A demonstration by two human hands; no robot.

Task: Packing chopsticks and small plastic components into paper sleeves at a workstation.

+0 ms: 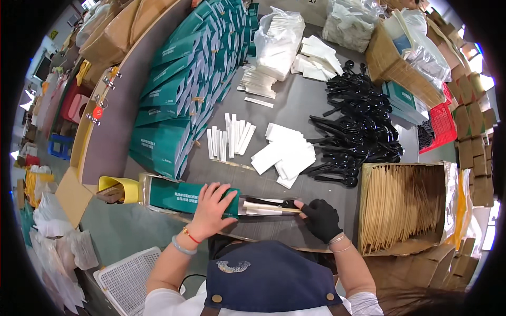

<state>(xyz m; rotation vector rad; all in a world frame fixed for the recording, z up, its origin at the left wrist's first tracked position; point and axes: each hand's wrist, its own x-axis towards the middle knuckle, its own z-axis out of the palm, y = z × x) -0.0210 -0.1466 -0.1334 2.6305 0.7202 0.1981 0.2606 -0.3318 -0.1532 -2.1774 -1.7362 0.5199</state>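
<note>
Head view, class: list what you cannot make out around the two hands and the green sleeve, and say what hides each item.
- Green sleeve: its middle is covered by the left hand.
- Items entering the sleeve: white and wooden pieces, too small and overlapped to identify.
- Right hand: the black glove hides the fingertips' grip.
- Yellow holder: its contents are shadowed and blurred.
- Cardboard box of wooden sticks: fisheye rim distortion blurs single sticks.

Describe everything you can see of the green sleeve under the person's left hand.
The green sleeve is a flat, long packet that looks like paper, teal with pale print. It lies lengthwise on the grey table, sitting in a clear-sided guide. The bare left hand presses on its right end, fingers spread. From that open end, cutlery and a white slip stick out toward the black-gloved right hand. A yellow piece lies at its left end.
</note>
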